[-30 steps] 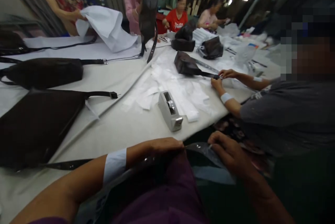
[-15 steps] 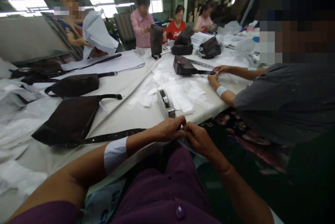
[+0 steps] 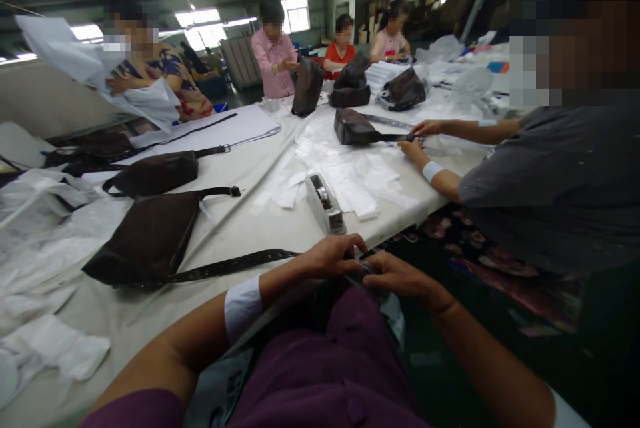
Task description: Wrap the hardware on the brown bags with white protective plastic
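Left hand [image 3: 327,259] and right hand [image 3: 403,279] pinch clear plastic [image 3: 361,269] between their fingers [image 3: 356,240]; a pale bag [image 3: 217,391] below bears unreadable lettering.

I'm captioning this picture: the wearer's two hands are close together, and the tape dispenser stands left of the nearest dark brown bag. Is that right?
Not quite: the head view shows the tape dispenser right of the nearest dark brown bag. The left hand and right hand are indeed close together.

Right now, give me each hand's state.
Left hand: closed on translucent plastic.
Right hand: closed on the same plastic; whether it also grips the bag strap cannot be told.
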`<state>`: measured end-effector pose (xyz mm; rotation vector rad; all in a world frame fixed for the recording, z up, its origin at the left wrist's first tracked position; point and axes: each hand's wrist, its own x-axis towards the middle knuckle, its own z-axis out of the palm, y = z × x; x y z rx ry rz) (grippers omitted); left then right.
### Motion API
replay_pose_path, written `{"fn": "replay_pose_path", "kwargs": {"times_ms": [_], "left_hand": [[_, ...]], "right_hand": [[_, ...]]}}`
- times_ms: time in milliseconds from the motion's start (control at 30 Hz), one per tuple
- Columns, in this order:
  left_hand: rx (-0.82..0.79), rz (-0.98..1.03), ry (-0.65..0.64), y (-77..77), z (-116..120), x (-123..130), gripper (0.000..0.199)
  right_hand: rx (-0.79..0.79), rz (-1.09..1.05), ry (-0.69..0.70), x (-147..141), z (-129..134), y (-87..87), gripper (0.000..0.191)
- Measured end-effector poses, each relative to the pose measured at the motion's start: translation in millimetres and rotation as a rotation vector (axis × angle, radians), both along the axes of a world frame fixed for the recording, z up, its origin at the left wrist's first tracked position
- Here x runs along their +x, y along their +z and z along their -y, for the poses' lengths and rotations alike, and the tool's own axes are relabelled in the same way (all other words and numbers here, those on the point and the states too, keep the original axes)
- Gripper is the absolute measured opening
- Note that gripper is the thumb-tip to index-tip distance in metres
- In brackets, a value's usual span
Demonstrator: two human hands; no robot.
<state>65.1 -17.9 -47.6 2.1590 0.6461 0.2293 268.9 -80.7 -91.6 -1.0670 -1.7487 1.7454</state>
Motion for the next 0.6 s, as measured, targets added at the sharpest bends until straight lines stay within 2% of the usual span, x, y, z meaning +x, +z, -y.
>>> {"fn": "replay_pose_path", "kwargs": {"times_ms": [100,233,300,367,467,600], "left_hand": [[-0.036,-0.151,-0.066,-5.7,-13,-26,0.038],[-0.333,-0.332,-0.146,-26.0,-32,-85,0.036],[-0.381,-0.323,-0.073,-33.0,-36,-112,0.034],[-0.278,-0.276,0.059,-33.8,-36,-128,0.032],[-0.09,-0.238,0.148,-26.2,-29,-126,0.027],[-0.012,-0.205,0.071,-17.1,-8,-89,0.023]], "right_hand": [[-0.1,0.046,0.054,11,0,0.3,0.024],[-0.099,0.154,0.111,27,-3,-0.8,0.023],[-0.092,0.198,0.132,27,-3,-3.1,0.02],[-0.112,0.206,0.13,19,-2,-6.3,0.019],[-0.227,0.122,0.102,-5,0,-10.8,0.024],[-0.353,-0.005,0.084,-40,-3,-13.7,0.034]]}}
